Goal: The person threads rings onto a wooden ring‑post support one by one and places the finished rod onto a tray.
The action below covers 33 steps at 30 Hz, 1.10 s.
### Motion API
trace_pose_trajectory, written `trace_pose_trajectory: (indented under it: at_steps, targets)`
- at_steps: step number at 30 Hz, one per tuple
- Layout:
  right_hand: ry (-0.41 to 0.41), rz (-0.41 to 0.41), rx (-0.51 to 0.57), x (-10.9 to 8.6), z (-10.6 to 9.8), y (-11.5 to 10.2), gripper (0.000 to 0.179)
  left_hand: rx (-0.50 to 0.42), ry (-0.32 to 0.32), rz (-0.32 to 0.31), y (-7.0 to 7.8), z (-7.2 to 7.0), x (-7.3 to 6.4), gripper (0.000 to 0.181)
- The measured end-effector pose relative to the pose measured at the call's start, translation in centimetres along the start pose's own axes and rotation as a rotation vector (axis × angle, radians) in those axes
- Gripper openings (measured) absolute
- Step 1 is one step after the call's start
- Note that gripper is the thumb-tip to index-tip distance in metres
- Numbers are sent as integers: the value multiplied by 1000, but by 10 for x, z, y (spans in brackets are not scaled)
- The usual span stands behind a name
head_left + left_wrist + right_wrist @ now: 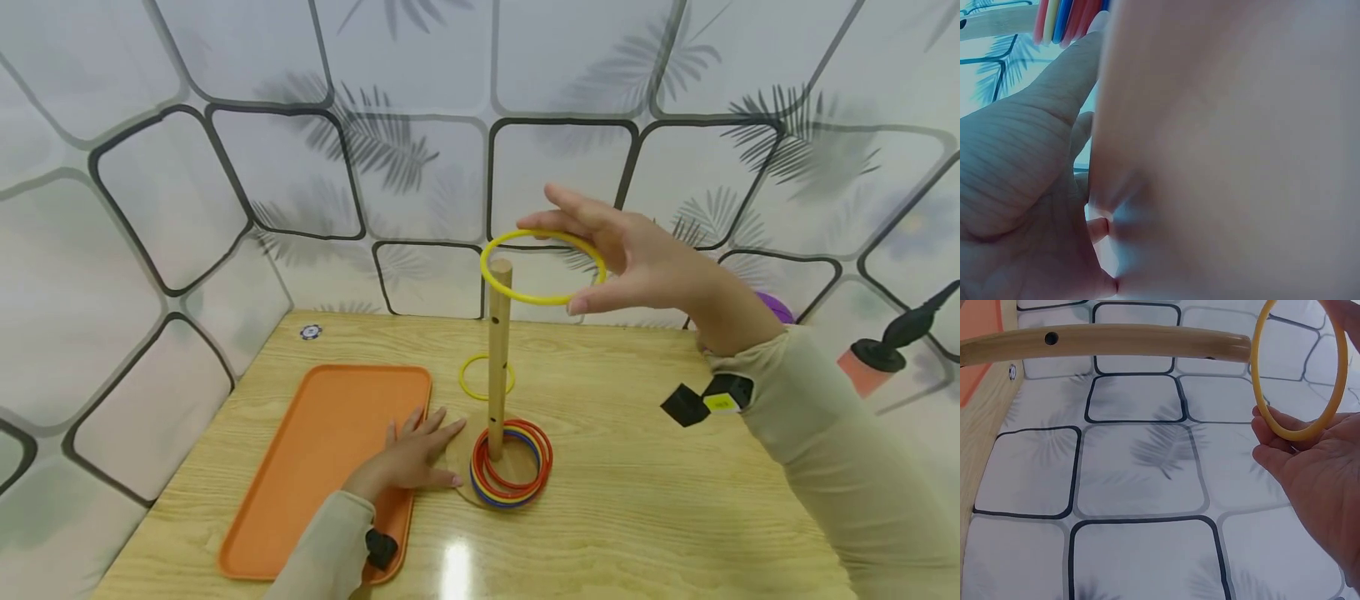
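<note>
My right hand (637,258) holds a thin yellow ring (540,301) between thumb and fingers, high above the table. In the head view the ring overlaps the top of an upright wooden post (498,350); the right wrist view shows the ring (1259,369) right at the post's end (1235,347). Red, blue and yellow rings (547,467) lie stacked round the post's foot on a round wooden base (459,442). With fingers spread, my left hand (408,458) rests at the base's left edge, its thumb tip close to the stacked rings.
Another yellow ring (461,377) lies on the wooden table (645,500) behind the post. An orange tray (322,467) lies left, partly under my left forearm. A small round chip (311,332) sits at the back left. Patterned wall panels (420,175) rise behind the table.
</note>
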State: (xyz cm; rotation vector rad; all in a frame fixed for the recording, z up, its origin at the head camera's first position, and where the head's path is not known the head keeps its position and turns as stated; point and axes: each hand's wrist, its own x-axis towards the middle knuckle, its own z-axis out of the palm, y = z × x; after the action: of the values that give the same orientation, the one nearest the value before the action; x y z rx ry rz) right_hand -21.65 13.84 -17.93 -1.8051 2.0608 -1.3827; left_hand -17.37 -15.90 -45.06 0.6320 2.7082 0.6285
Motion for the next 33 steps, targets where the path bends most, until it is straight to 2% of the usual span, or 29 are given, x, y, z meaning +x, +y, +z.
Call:
trace_pose_trajectory:
  at_steps: [7,12,18,24,33]
  targets:
    - [-6,-20,46,6,15,11,97,-8,-10,-2,2,-2,-2,83]
    - [5,17,63,2,25,19,103,-11,-6,4,2,-2,-2,83]
    - [45,82,59,-11,42,32,108,-21,-1,2,2,-2,-1,82]
    - [54,97,84,-26,65,47,110,-22,-4,-7,2,-2,-2,82]
    - [73,200,132,-49,90,62,112,-8,-8,-10,3,-3,-1,83]
